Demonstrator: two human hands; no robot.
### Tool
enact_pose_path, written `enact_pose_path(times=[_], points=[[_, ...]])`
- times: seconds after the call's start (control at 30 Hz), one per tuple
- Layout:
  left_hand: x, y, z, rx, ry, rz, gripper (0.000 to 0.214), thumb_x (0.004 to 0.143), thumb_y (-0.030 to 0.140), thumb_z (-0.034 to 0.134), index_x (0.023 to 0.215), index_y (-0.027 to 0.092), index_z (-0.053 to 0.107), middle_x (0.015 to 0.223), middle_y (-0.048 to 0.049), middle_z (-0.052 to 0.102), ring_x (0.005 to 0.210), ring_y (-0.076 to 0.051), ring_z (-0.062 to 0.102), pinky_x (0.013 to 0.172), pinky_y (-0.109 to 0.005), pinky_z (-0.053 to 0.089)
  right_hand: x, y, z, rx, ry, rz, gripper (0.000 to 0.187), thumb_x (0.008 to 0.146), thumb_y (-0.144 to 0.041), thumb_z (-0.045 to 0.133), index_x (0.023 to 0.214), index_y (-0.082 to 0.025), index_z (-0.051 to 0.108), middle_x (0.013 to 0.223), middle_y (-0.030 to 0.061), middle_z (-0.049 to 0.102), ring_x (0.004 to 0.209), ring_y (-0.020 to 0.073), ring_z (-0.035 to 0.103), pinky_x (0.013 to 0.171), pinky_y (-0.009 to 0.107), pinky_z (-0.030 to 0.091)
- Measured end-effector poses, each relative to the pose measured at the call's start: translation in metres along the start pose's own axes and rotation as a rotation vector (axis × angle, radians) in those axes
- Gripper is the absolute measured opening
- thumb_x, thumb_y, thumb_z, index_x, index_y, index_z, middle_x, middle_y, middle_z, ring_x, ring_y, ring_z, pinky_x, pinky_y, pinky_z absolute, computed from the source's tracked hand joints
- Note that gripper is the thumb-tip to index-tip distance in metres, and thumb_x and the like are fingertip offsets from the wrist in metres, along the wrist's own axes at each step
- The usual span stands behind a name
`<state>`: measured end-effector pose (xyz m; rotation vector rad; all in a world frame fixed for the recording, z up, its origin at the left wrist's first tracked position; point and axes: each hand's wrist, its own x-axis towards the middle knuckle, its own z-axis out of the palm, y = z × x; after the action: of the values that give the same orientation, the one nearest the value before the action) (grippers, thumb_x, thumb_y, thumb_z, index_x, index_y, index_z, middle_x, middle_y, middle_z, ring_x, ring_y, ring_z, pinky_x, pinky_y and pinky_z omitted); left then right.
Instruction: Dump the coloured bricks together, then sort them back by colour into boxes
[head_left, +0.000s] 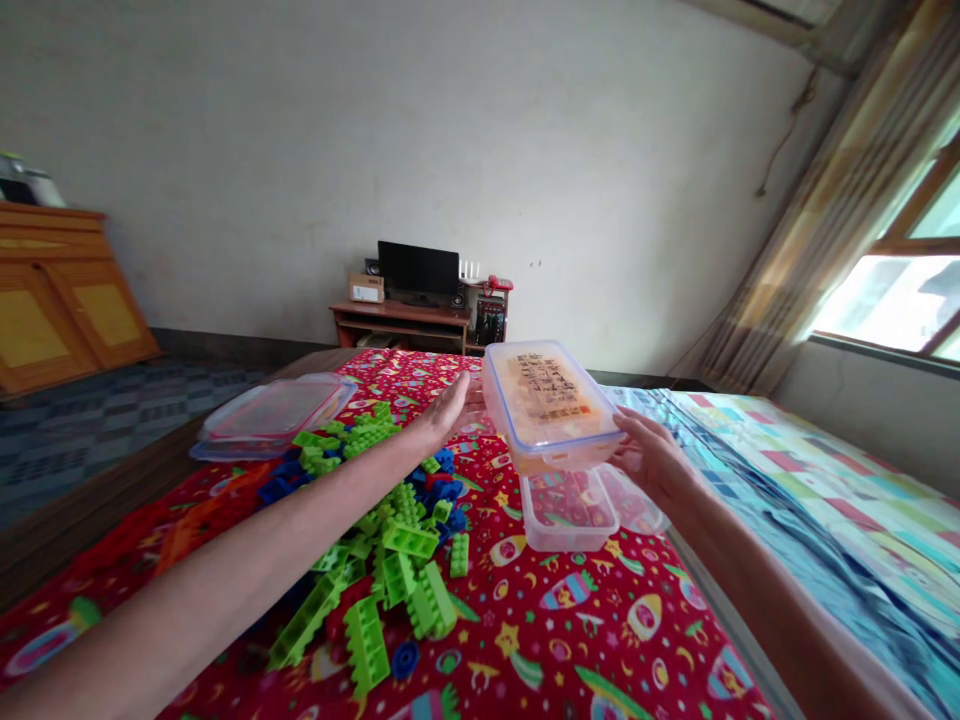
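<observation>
1. While the person reaches forward over a red bedspread (600,640), a lidded clear box (551,405) is up in the air between the hands, over the middle of the bedspread. A tan sheet printed with dark characters shows through its top, and a blue seal lines its rim.
2. The step in hand is holding this closed box up off the bedspread, level with the hands.
3. The left hand (450,412) is open and flat, its fingers straight, with the tips at the box's left wall. Whether they press on it, I cannot tell.
4. The right hand (652,460) is spread and slightly cupped, its fingers curled against the box's right corner, bearing it from the side.
5. Just below the box sits an open clear tub (566,510).
6. To the left, a clear lid (270,418) lies on the bedspread beside a heap of green and blue building blocks (397,540), which spreads toward the bedspread's near edge.
</observation>
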<state>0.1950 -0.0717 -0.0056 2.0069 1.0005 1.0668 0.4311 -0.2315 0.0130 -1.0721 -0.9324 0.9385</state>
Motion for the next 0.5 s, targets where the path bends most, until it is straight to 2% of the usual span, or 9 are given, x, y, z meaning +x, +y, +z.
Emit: enact_pose_path(times=[0.03,0.1,0.17,0.27,0.37,0.5], points=[[-0.016,0.008,-0.006,-0.062,-0.027,-0.012,0.058,0.095,0.054,0.021,0.094,0.016,0.065,0.084,-0.0106,0.071,0.084,-0.024,0.066,0.075,-0.037,0.052,-0.017,0.003,0.003,-0.012,0.014,0.011,0.041,0.071,-0.038,0.072,0.106,-0.019,0.062,0.090,0.0067,0.071,0.078,0.0229,0.069,0.071,0.035,0.058],[-0.054,0.023,-0.018,-0.339,-0.092,-0.099,0.054,0.090,0.062,0.035,0.098,0.017,0.064,0.092,-0.0104,0.072,0.090,-0.025,0.065,0.077,-0.036,0.051,-0.054,0.009,0.011,-0.066,0.082,0.041,0.050,0.073,-0.045,0.071,0.116,-0.022,0.058,0.099,0.0074,0.070,0.083,0.0238,0.069,0.073,0.035,0.058],[-0.096,0.033,-0.028,-0.358,-0.042,-0.206,0.041,0.078,0.058,0.061,0.093,0.020,0.062,0.096,-0.0059,0.071,0.097,-0.025,0.063,0.082,-0.034,0.050,-0.091,0.014,0.016,-0.137,0.052,0.114,0.058,0.071,-0.050,0.071,0.121,-0.025,0.055,0.102,0.0084,0.070,0.089,0.0259,0.068,0.074,0.036,0.057],[-0.151,0.040,-0.038,-0.400,-0.068,-0.404,0.041,0.070,0.056,0.070,0.088,0.020,0.061,0.095,-0.0048,0.071,0.098,-0.026,0.063,0.081,-0.034,0.050,-0.135,0.018,0.020,-0.234,-0.076,0.186,0.060,0.071,-0.057,0.069,0.121,-0.027,0.054,0.102,0.0103,0.071,0.091,0.0279,0.068,0.076,0.039,0.055],[-0.184,0.043,-0.040,-0.485,-0.112,-0.503,0.045,0.068,0.056,0.072,0.091,0.019,0.061,0.098,-0.0063,0.071,0.098,-0.027,0.064,0.080,-0.033,0.050,-0.163,0.018,0.018,-0.266,-0.177,0.268,0.057,0.071,-0.060,0.067,0.115,-0.026,0.056,0.101,0.0114,0.071,0.091,0.0285,0.068,0.077,0.041,0.054],[-0.204,0.047,-0.034,-0.445,-0.096,-0.517,0.047,0.065,0.057,0.073,0.087,0.018,0.058,0.087,-0.0047,0.069,0.086,-0.023,0.065,0.071,-0.030,0.050,-0.180,0.022,0.009,-0.277,-0.207,0.317,0.052,0.067,-0.061,0.070,0.103,-0.026,0.057,0.098,0.0099,0.071,0.092,0.0283,0.067,0.079,0.041,0.054]])
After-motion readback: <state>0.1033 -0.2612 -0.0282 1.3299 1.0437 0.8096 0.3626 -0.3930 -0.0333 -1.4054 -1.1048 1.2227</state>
